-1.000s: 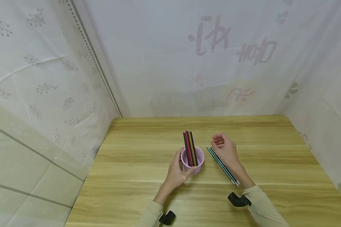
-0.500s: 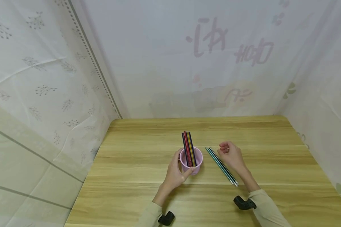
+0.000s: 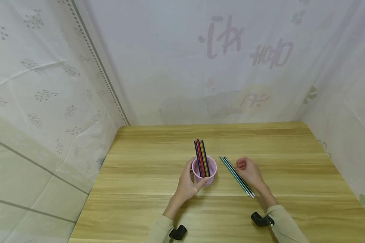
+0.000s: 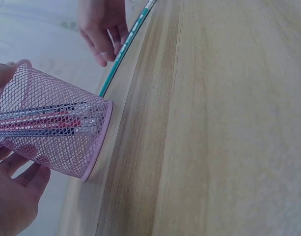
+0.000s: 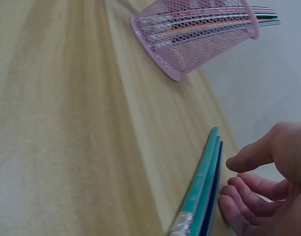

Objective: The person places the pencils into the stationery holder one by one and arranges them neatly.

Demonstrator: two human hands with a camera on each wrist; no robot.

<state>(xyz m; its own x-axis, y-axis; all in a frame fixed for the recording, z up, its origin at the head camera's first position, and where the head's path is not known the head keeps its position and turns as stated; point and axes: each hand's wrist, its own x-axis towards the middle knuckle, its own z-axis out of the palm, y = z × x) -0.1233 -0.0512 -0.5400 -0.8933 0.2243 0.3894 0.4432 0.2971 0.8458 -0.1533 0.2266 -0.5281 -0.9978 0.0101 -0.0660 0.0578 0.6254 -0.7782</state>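
My left hand [image 3: 187,185] grips a pink mesh pencil cup [image 3: 209,181], the thumb across its near side and the fingers around its left. Several pencils [image 3: 202,156] lean in the cup, with red, yellow and dark blue barrels. To the right of it, three loose pencils [image 5: 204,182] lie side by side on the table, two green and one dark blue in the right wrist view. Just right of them is my right hand [image 3: 251,172], fingers loosely bent and thumb apart from the fingertips. Nothing is held in it; whether a fingertip touches the dark pencil I cannot tell.
The wood-grain table [image 3: 134,189] runs back to a printed cloth wall [image 3: 182,67]. More cloth hangs at the left and right sides. A black wrist-worn device sits on each forearm, the left one [image 3: 178,233] and the right one [image 3: 261,220].
My right hand has drawn back from above the loose pencils' far ends, moving right and toward me, down beside them. The left hand and the cup have stayed about where they were.
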